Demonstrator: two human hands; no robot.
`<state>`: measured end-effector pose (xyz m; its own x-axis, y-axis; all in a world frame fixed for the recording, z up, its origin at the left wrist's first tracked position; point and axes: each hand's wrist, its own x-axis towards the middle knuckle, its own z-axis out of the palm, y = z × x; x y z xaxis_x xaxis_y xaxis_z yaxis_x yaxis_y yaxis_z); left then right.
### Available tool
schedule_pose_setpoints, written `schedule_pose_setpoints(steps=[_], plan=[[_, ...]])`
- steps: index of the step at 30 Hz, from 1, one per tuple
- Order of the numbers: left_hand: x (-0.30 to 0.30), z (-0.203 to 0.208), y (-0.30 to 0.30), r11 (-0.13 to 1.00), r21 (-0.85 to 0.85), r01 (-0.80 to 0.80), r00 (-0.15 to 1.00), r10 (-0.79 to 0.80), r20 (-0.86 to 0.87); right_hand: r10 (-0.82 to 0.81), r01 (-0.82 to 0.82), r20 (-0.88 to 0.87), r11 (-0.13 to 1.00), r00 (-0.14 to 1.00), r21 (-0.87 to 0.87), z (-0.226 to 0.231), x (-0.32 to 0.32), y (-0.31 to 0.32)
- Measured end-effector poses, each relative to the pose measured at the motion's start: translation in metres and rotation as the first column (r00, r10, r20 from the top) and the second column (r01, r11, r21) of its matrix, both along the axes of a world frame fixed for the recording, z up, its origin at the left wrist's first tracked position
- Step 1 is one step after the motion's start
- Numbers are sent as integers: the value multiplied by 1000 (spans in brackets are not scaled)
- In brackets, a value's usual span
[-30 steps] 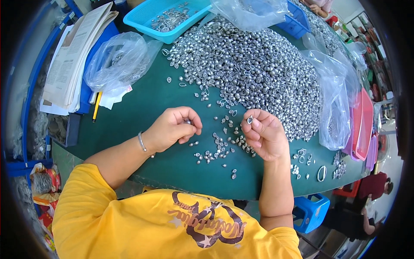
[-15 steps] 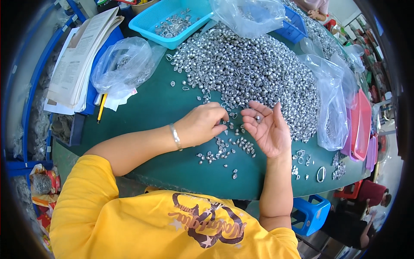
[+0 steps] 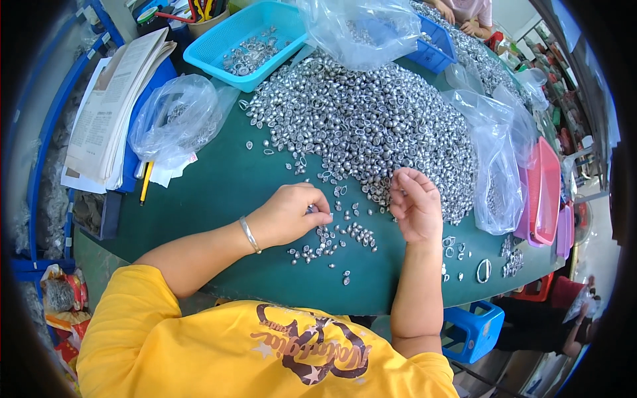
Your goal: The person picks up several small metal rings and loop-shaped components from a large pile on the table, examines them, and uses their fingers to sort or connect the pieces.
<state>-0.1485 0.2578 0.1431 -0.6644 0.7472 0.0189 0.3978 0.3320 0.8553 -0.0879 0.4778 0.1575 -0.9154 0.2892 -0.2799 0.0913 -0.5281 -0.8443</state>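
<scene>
A big heap of small silver metal parts (image 3: 371, 126) covers the far half of the green table (image 3: 219, 192). My left hand (image 3: 292, 213), with a silver bangle on the wrist, rests on the table with fingertips pinched on a small metal part at the edge of a scatter of loose parts (image 3: 332, 242). My right hand (image 3: 417, 205) hovers beside the heap's near edge, palm turned left, fingers curled and apart, and I see nothing in it.
A light blue basket (image 3: 249, 40) with metal parts sits at the back left, next to a clear plastic bag (image 3: 176, 119) and stacked papers (image 3: 109, 113). Further clear bags (image 3: 494, 166), a pink tray (image 3: 544, 192) and a metal ring (image 3: 484, 270) lie right. Another person's hands (image 3: 464, 16) work at the far end.
My left hand has drawn back from beside my right hand toward the loose parts nearer me. My right hand, earlier open palm-up with a part on it, has turned and curled.
</scene>
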Motion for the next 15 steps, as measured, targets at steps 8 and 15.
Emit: schedule_pose_setpoints(steps=[8, 15], plan=[[-4, 3, -1, 995, 4, -102, 968, 99, 229, 4, 164, -164, -72, 986, 984, -2, -36, -6], [-4, -9, -3, 993, 70, -94, 986, 82, 147, -20, 113, -115, -77, 993, 991, 8, -35, 3]])
